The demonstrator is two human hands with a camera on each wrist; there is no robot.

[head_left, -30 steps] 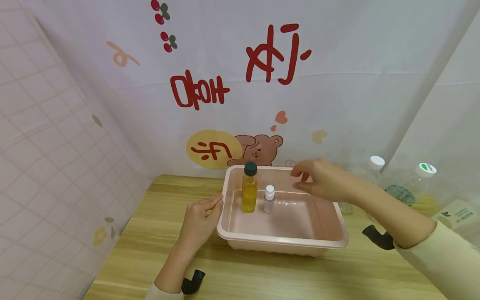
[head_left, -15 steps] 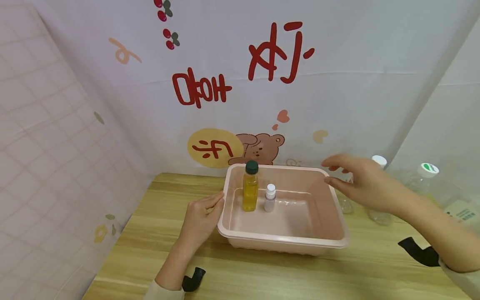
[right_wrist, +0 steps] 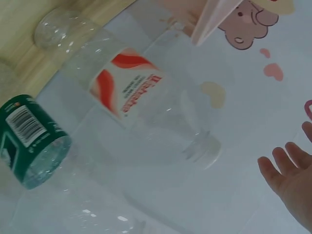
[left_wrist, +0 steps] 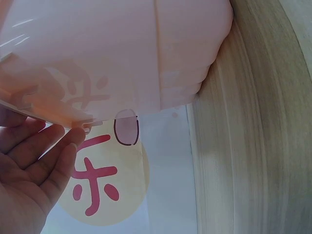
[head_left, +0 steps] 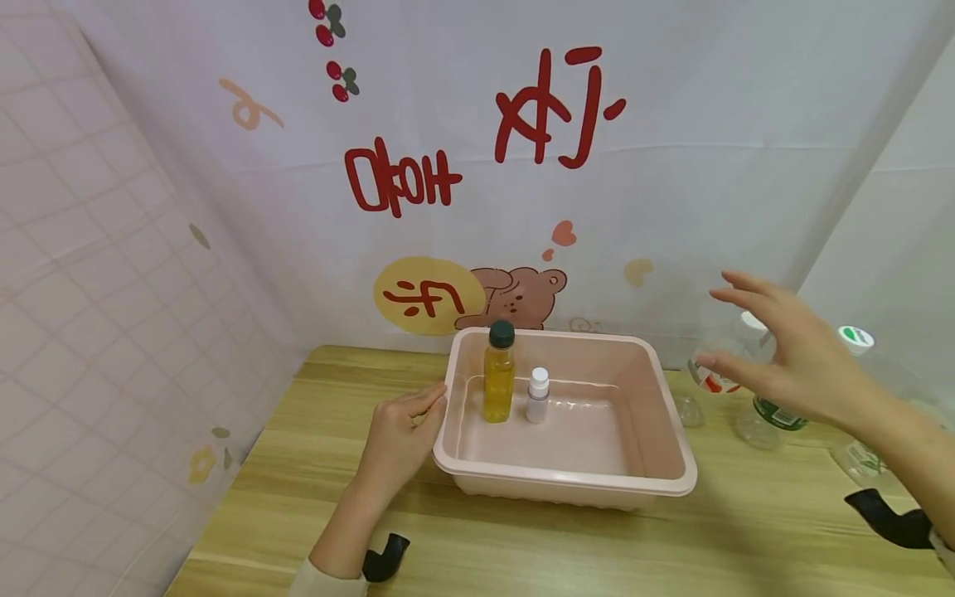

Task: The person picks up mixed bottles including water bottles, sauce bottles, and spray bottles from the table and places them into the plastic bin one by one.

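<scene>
A pink plastic basin (head_left: 567,478) stands on the table, with a bottle of yellow liquid (head_left: 498,385) under a dark green cap and a small white-capped bottle (head_left: 537,398) upright in its left part. At the basin's left rim, my left hand (head_left: 399,435) holds the edge; the left wrist view shows its fingers (left_wrist: 58,153) against the rim. My right hand (head_left: 802,352) is raised right of the basin, thumb and fingers spread apart, holding nothing. Beyond it stands a clear bottle with a red-and-white label (right_wrist: 126,85), apart from the fingers in the right wrist view.
More clear plastic bottles stand at the right, including one with a green label (right_wrist: 31,131) and one with a white-and-green cap (head_left: 855,338). A printed cloth (head_left: 671,224) hangs behind the wooden table (head_left: 298,464), with another at the left.
My right hand has moved right from above the basin to the bottles, its fingers spreading wider. The left hand stays at the rim. Both bottles in the basin stand as before.
</scene>
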